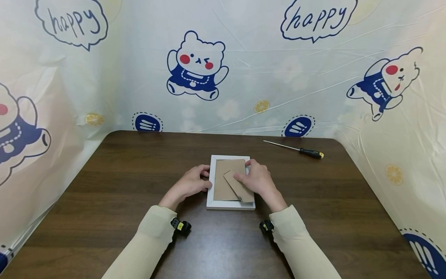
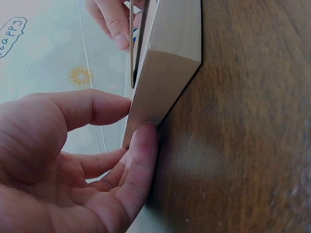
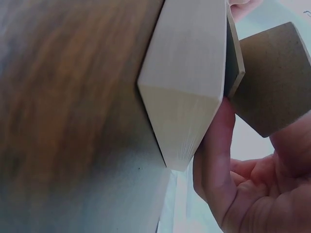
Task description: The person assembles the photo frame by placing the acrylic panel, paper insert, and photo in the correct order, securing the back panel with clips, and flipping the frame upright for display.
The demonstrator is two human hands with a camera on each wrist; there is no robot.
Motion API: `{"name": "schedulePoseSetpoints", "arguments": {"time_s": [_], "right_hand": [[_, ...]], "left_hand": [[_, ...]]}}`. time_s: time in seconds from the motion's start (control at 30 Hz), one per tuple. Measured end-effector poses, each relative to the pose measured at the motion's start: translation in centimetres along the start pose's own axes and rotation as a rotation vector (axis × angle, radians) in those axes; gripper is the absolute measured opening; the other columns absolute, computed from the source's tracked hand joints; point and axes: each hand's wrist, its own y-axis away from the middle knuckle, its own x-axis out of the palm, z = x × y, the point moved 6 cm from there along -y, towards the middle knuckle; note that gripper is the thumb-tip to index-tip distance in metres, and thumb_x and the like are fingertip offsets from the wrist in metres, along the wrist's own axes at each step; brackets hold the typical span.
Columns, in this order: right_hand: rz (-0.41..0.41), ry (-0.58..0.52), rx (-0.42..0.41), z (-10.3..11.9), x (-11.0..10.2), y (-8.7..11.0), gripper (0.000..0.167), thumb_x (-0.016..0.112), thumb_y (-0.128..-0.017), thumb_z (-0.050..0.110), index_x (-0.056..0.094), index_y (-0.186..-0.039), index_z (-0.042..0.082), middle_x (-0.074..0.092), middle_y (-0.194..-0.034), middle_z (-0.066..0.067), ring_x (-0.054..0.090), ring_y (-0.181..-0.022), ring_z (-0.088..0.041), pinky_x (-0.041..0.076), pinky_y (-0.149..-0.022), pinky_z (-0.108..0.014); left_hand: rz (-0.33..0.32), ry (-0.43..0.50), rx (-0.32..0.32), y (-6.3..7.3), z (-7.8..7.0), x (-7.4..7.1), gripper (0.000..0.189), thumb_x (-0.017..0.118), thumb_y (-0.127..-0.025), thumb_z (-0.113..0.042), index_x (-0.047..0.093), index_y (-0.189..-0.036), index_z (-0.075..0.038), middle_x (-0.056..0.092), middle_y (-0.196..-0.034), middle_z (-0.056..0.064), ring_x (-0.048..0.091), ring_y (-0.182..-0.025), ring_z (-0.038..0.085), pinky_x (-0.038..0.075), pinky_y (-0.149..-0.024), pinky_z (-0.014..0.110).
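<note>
A white picture frame (image 1: 228, 205) lies on the table with its back upward. Its brown backing board (image 1: 222, 166) sits within the rim, and in the right wrist view the board's edge rises a little out of the frame. A brown stand flap (image 1: 242, 189) slants across the board. My left hand (image 1: 191, 181) grips the frame's left side, thumb on the upper edge and fingers low along the side. At the right side, my right hand (image 1: 259, 180) pinches the backing board, thumb over the stand flap; a finger touches the frame's edge in the right wrist view.
On the brown wooden table (image 1: 104, 190), a screwdriver (image 1: 310, 152) with a black and yellow handle lies at the back right, its shaft pointing left. A printed curtain (image 1: 251, 77) with bears hangs behind and along both sides of the table.
</note>
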Motion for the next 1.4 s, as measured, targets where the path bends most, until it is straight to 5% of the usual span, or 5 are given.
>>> {"name": "schedulePoseSetpoints", "arguments": {"time_s": [0.8, 1.1, 1.4], "right_hand": [[0.033, 0.049, -0.036, 0.00, 0.19, 0.07, 0.055, 0.079, -0.096, 0.038, 0.065, -0.135, 0.002, 0.071, -0.120, -0.023, 0.063, -0.088, -0.030, 0.056, -0.073, -0.041], [0.045, 0.047, -0.042, -0.12, 0.18, -0.02, 0.052, 0.079, -0.096, 0.038, 0.065, -0.133, 0.005, 0.067, -0.094, -0.014, 0.061, -0.084, -0.029, 0.052, -0.071, -0.040], [0.054, 0.036, -0.044, -0.25, 0.06, -0.01, 0.052, 0.080, -0.095, 0.037, 0.064, -0.134, 0.005, 0.068, -0.096, -0.014, 0.061, -0.082, -0.028, 0.052, -0.072, -0.040]], "left_hand": [[-0.006, -0.010, 0.002, -0.06, 0.07, 0.02, 0.071, 0.070, -0.088, 0.000, 0.046, -0.155, 0.003, 0.058, -0.132, 0.023, 0.070, -0.090, 0.024, 0.064, -0.083, 0.037], [-0.004, -0.006, 0.001, -0.08, 0.09, 0.05, 0.071, 0.070, -0.088, 0.000, 0.046, -0.154, 0.003, 0.059, -0.131, 0.022, 0.070, -0.090, 0.024, 0.064, -0.084, 0.037], [-0.007, -0.001, 0.003, -0.06, 0.09, 0.06, 0.071, 0.070, -0.088, 0.001, 0.046, -0.154, 0.004, 0.058, -0.132, 0.023, 0.070, -0.090, 0.024, 0.064, -0.084, 0.037]]}}
